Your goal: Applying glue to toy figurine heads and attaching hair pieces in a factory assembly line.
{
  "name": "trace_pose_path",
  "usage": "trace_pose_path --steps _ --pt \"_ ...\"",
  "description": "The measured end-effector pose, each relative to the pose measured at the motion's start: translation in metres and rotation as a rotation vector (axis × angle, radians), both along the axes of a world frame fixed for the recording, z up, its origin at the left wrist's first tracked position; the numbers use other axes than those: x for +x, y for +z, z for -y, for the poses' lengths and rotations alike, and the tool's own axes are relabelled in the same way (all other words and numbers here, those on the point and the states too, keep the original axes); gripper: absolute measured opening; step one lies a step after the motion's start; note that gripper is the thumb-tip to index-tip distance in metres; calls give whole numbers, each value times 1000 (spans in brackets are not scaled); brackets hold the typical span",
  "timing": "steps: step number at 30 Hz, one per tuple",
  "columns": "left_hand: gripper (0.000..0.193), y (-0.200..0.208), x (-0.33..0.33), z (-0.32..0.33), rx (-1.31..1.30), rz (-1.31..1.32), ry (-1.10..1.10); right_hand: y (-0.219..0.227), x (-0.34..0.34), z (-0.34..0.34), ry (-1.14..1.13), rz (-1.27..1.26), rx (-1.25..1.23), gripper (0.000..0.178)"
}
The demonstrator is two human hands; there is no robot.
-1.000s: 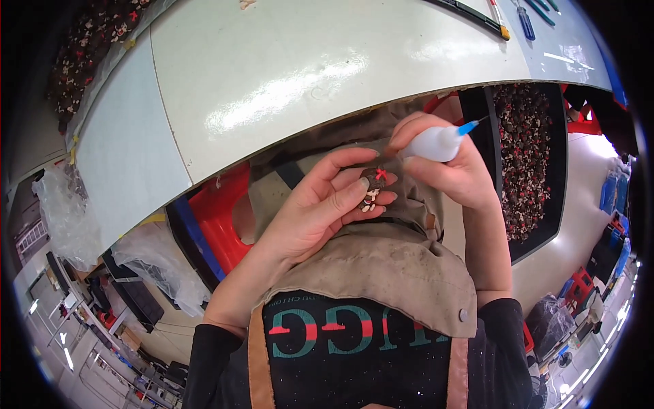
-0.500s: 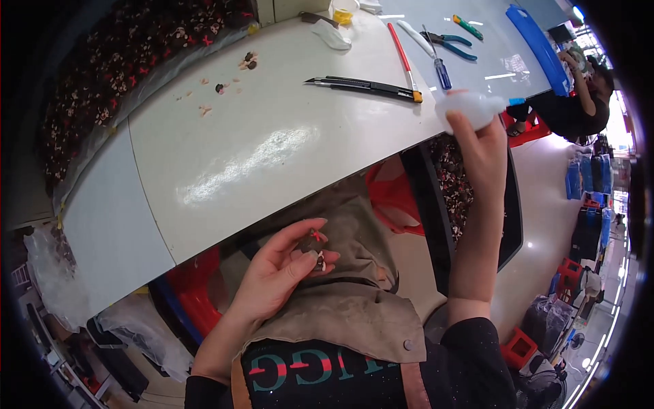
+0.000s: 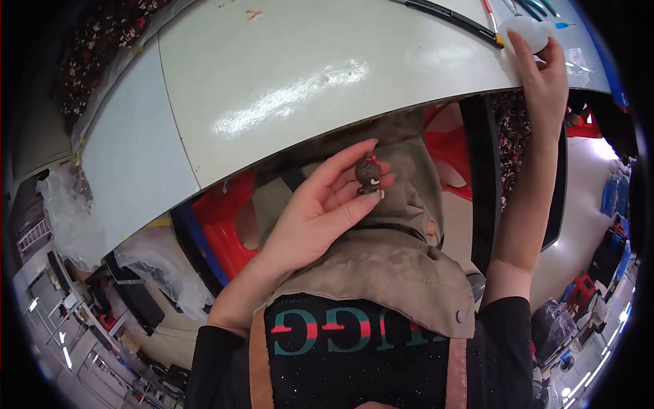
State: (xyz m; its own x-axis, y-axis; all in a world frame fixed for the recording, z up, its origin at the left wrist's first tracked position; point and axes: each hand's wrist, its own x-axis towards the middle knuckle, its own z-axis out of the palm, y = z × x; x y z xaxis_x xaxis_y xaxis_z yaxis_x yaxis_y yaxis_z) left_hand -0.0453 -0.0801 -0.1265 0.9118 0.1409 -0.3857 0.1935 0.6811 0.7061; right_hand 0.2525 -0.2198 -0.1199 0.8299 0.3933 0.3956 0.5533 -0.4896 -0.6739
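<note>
The left hand (image 3: 320, 213) pinches one little brown doll figure (image 3: 368, 172) with a bit of red on top, and the thumb hides some of its bottom. Up and to the right, the right hand (image 3: 548, 78) has its fingers around one white squeeze bottle (image 3: 522, 33) with a blue tip, just beside one black craft knife (image 3: 453, 20). Big green and red letters mark the black shirt (image 3: 361, 378) below both hands, and the right arm partly covers a black tray (image 3: 479, 218) with too many little pieces to count.
</note>
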Motion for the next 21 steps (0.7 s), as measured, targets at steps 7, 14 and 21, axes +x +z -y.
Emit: trace_pose_path --steps 7,14,21 --pt "60 0 -9 -1 -28 -5 44 12 -108 17 230 -181 283 16" --pt "54 -2 0 -2 15 5 -35 -14 -170 9 712 -408 52 29" --pt "40 5 4 -4 -131 -149 9 -16 -168 6 670 -437 96 23"
